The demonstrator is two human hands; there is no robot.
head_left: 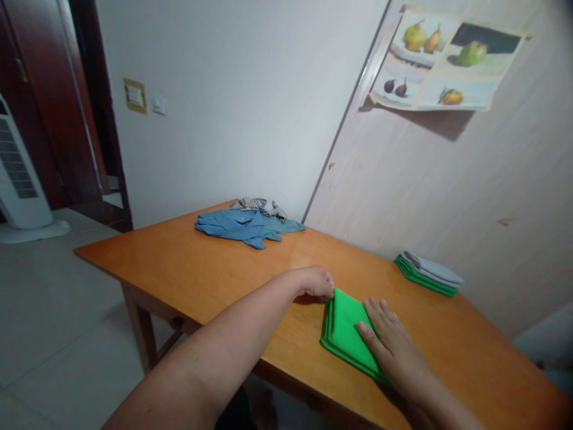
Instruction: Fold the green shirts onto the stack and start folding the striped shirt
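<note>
A bright green folded cloth (pixel 349 328) lies in several layers near the front edge of the wooden table (pixel 268 280). My left hand (pixel 317 282) is closed at the cloth's far left corner, fingertips pinched on it. Flat on top of the cloth's right side rests my right hand (pixel 391 340), its fingers stretched out and the thumb apart. Part of the cloth's right end is hidden beneath that hand.
Toward the back of the table lie a crumpled blue garment (pixel 233 224) and a striped cloth (pixel 262 206). A stack of folded grey and green cloths (pixel 430 275) sits by the wall at right. A white tower fan (pixel 22 179) stands on the floor at left.
</note>
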